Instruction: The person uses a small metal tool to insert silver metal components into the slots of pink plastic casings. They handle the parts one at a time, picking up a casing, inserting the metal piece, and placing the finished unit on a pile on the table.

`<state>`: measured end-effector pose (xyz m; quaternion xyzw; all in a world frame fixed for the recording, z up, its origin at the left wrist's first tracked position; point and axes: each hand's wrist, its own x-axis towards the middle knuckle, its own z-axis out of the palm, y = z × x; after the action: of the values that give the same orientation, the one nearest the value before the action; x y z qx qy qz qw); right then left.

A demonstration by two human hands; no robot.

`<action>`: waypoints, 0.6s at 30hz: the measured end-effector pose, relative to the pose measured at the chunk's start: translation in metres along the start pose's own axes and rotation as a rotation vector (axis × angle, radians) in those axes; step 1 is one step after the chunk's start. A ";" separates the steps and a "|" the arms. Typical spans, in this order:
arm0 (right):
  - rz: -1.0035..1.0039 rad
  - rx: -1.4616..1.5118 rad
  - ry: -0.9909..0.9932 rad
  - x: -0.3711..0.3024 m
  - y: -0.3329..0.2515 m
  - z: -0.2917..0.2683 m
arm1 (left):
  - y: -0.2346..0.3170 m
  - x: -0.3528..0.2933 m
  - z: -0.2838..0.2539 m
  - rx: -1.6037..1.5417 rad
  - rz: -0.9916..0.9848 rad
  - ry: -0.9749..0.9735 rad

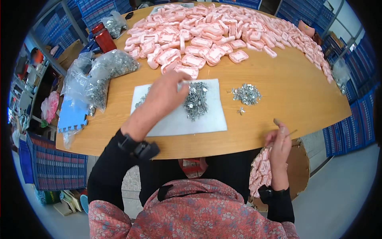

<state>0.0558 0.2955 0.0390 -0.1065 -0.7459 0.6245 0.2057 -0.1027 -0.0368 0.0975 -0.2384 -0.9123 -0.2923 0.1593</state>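
Head view | left hand (167, 91) is covering some clips (196, 104) on the mat (213, 119), grip half-curled, cannot tell if holding anything | right hand (279, 144) is pinching a rod (293, 132), fingers hiding one end

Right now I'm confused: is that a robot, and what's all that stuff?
No robot! It's a person using two bare hands, seen from a camera on their head looking down. The round, bendy look comes from its fisheye lens. On the wooden table lie a big heap of pink pieces, a white mat with small metal bits, another little metal pile and clear bags. The left hand is over the mat; I can't see whether its grip holds anything. A thin thing shows at the right hand, too blurry to name.
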 end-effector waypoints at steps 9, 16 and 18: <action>0.080 0.107 -0.062 0.029 0.012 0.045 | -0.084 0.062 0.004 0.328 -0.279 -0.075; 0.104 0.118 -0.130 0.030 0.002 0.047 | -0.078 0.061 -0.036 -0.118 -0.399 -0.071; 0.184 0.106 -0.229 0.026 -0.011 0.052 | -0.049 0.040 -0.043 -0.391 -0.489 -0.137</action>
<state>0.0110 0.2579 0.0474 -0.0912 -0.7176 0.6873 0.0665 -0.1558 -0.0842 0.1259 -0.0573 -0.8777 -0.4750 -0.0264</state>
